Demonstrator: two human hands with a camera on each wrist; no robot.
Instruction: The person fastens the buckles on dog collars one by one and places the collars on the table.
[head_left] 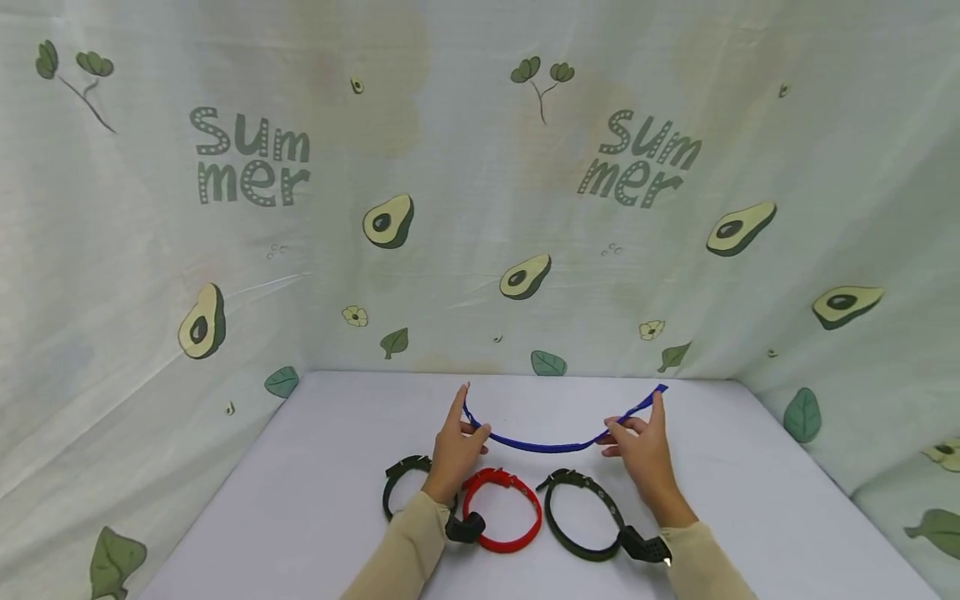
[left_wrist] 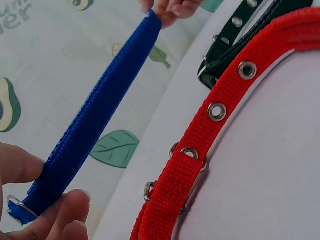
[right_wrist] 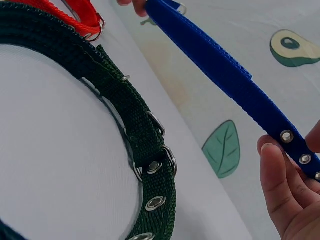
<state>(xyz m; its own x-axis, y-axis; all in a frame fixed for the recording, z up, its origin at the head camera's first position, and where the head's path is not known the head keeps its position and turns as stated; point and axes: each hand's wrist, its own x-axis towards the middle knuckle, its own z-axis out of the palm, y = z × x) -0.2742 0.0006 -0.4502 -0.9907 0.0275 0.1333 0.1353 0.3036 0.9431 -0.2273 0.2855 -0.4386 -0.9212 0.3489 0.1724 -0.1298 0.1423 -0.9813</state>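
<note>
Between my two hands a blue collar (head_left: 546,448) hangs unbuckled in a shallow curve above the table. At its buckle end, my left hand (head_left: 456,450) pinches the strap; the metal ring there shows in the left wrist view beside my fingers (left_wrist: 70,215). My right hand (head_left: 643,454) pinches the other end, where eyelets (right_wrist: 286,136) run along the blue strap. Nearer me lie a red collar (head_left: 504,547) in the middle and a dark green collar (head_left: 588,552) to its right, both buckled into loops. Another dark collar (head_left: 387,492) on the left is partly hidden by my left hand.
A white table (head_left: 315,500) holds the collars. Behind it and along both sides hangs a pale cloth (head_left: 450,333) printed with avocados and leaves. Each wrist carries a black camera, one of them (head_left: 465,527) overlapping the red collar in the head view.
</note>
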